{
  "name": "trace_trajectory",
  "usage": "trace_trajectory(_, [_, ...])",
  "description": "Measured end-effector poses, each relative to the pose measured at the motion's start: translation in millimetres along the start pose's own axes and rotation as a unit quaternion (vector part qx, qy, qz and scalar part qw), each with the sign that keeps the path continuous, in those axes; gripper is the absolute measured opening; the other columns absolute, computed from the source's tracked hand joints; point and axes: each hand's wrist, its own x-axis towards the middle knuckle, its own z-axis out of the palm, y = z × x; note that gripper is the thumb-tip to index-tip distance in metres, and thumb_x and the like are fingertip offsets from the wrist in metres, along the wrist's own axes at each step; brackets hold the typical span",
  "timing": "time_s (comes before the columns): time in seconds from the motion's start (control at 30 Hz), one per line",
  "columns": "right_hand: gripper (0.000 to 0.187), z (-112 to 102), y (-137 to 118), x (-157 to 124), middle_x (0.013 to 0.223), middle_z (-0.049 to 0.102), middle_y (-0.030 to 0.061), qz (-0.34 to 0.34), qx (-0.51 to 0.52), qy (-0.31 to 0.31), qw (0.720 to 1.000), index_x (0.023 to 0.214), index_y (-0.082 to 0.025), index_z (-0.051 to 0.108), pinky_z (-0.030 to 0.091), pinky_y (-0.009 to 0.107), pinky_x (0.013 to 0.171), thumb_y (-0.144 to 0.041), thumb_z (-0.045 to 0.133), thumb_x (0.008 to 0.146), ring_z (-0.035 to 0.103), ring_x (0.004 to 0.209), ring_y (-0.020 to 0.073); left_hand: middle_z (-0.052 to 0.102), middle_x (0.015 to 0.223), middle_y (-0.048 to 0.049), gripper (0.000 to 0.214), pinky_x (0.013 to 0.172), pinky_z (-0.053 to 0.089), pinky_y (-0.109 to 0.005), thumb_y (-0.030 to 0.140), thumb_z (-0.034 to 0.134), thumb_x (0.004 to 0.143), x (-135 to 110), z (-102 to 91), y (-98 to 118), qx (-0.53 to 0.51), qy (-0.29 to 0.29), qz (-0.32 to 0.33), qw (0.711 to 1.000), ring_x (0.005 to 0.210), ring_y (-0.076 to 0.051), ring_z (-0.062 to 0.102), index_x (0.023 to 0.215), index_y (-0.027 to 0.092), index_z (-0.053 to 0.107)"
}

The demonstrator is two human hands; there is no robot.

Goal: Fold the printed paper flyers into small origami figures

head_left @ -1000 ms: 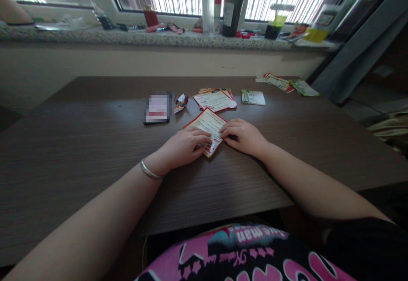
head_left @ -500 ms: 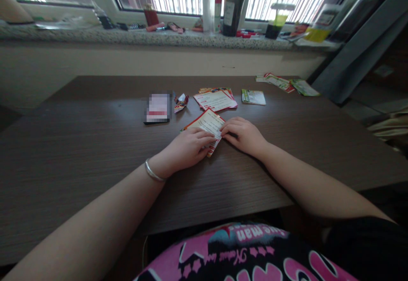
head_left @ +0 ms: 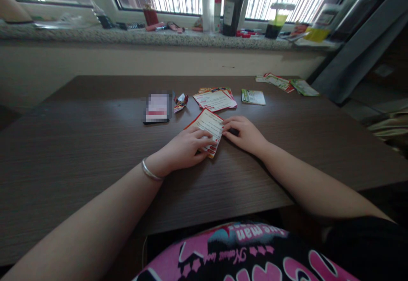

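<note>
A printed card (head_left: 208,121) with a red border and rows of text lies at an angle on the table, perhaps with others beneath it. Across its lower left part rests my left hand (head_left: 191,147), fingers spread over the face and a bracelet on the wrist. My right hand (head_left: 244,134) has its curved fingertips and thumb at the card's right edge, pinching it. Just beyond is a loose pile of similar red-bordered cards (head_left: 213,100). To the right of that pile sits a small stack of green and white cards (head_left: 253,97).
A crumpled wrapper (head_left: 180,102) and a blurred-out phone-like object (head_left: 157,109) lie left of the pile. More cards (head_left: 277,82) and a green packet-like card (head_left: 304,88) are at the table's far right. Bottles (head_left: 234,11) and small items line the windowsill (head_left: 111,38).
The card has turned slightly and shifted a little between my hands. My left hand has moved slightly left with its fingers more spread; my right hand has barely moved.
</note>
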Motion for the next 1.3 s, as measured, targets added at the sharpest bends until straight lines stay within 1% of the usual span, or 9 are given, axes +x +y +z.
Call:
trace_trajectory(0.2, [0.007, 3, 3, 1, 0.121, 0.062, 0.0127, 0.073, 0.013, 0.037, 0.997, 0.081, -0.019, 0.069, 0.045, 0.046, 0.1, -0.026, 0.068, 0.08, 0.057, 0.113, 0.0236, 0.059, 0.12, -0.007, 0.036, 0.105, 0.04, -0.045, 0.022, 0.06, 0.083, 1, 1.7, -1, -0.037, 0.001, 0.012, 0.999, 0.118, -0.025, 0.051, 0.118, 0.028, 0.065])
trace_trajectory(0.33, [0.009, 4, 5, 1, 0.122, 0.063, 0.0108, 0.114, 0.016, 0.026, 0.993, 0.084, -0.021, 0.068, 0.045, 0.048, 0.1, -0.028, 0.068, 0.08, 0.059, 0.113, 0.0248, 0.057, 0.124, -0.0074, 0.037, 0.108, 0.038, -0.047, 0.022, 0.061, 0.083, 1, 3.8, -1, -0.072, 0.006, 0.015, 0.997, 0.123, -0.026, 0.048, 0.119, 0.028, 0.064])
trace_trajectory(0.43, [0.01, 4, 6, 1, 0.111, 0.069, 0.008, 0.129, 0.022, 0.006, 0.991, 0.084, -0.022, 0.067, 0.049, 0.046, 0.091, -0.033, 0.066, 0.082, 0.064, 0.102, 0.0245, 0.058, 0.125, -0.0069, 0.034, 0.11, 0.036, -0.048, 0.022, 0.061, 0.083, 1, 4.7, -2, -0.075, 0.002, 0.017, 0.997, 0.125, -0.026, 0.048, 0.116, 0.027, 0.065])
trace_trajectory(0.53, [0.014, 4, 6, 1, 0.095, 0.072, 0.0056, 0.147, 0.007, 0.0, 0.989, 0.084, -0.023, 0.067, 0.051, 0.043, 0.08, -0.037, 0.066, 0.082, 0.065, 0.087, 0.0235, 0.057, 0.127, -0.0075, 0.032, 0.108, 0.038, -0.046, 0.022, 0.06, 0.083, 1, 5.0, -3, -0.081, -0.007, 0.014, 0.997, 0.122, -0.025, 0.05, 0.115, 0.026, 0.066])
trace_trajectory(0.77, [0.013, 4, 6, 3, 0.083, 0.068, 0.0044, 0.108, -0.013, 0.044, 0.993, 0.077, -0.02, 0.066, 0.048, 0.035, 0.074, -0.033, 0.067, 0.082, 0.061, 0.08, 0.0194, 0.057, 0.132, -0.0079, 0.036, 0.108, 0.037, -0.049, 0.026, 0.061, 0.085, 0, 6.2, -4, -0.058, -0.004, 0.009, 0.998, 0.123, -0.026, 0.05, 0.121, 0.027, 0.063])
trace_trajectory(0.93, [0.011, -2, 0, 2, 0.082, 0.067, 0.0034, 0.051, -0.054, 0.061, 0.995, 0.076, -0.021, 0.064, 0.047, 0.037, 0.078, -0.029, 0.066, 0.082, 0.059, 0.083, 0.0206, 0.054, 0.136, -0.0078, 0.037, 0.108, 0.038, -0.046, 0.027, 0.055, 0.089, -1, 9.8, -5, -0.041, 0.013, 0.016, 0.999, 0.127, -0.025, 0.048, 0.126, 0.027, 0.059])
trace_trajectory(1.1, [0.013, -6, -5, 0, 0.087, 0.066, 0.0051, 0.008, -0.107, 0.066, 0.992, 0.077, -0.022, 0.065, 0.047, 0.037, 0.078, -0.032, 0.063, 0.085, 0.057, 0.088, 0.022, 0.051, 0.14, -0.008, 0.036, 0.112, 0.033, -0.045, 0.03, 0.048, 0.094, 1, 9.8, -3, -0.017, 0.002, 0.018, 1.0, 0.132, -0.025, 0.042, 0.128, 0.024, 0.057])
trace_trajectory(1.2, [0.014, -7, -9, -1, 0.086, 0.065, 0.0051, -0.009, -0.123, 0.055, 0.991, 0.078, -0.022, 0.065, 0.047, 0.037, 0.078, -0.033, 0.061, 0.087, 0.056, 0.088, 0.0218, 0.051, 0.14, -0.0063, 0.035, 0.111, 0.03, -0.049, 0.032, 0.048, 0.094, 2, 10.5, -3, -0.005, 0.001, 0.017, 1.0, 0.131, -0.026, 0.041, 0.127, 0.027, 0.058])
trace_trajectory(1.3, [0.016, -9, -12, -1, 0.085, 0.064, 0.0053, -0.024, -0.132, 0.044, 0.99, 0.077, -0.022, 0.065, 0.047, 0.036, 0.077, -0.032, 0.06, 0.088, 0.056, 0.087, 0.0216, 0.05, 0.141, -0.0047, 0.034, 0.11, 0.027, -0.057, 0.032, 0.05, 0.093, 2, 12.5, -3, 0.007, 0.002, -0.011, 1.0, 0.134, -0.031, 0.035, 0.125, 0.03, 0.059])
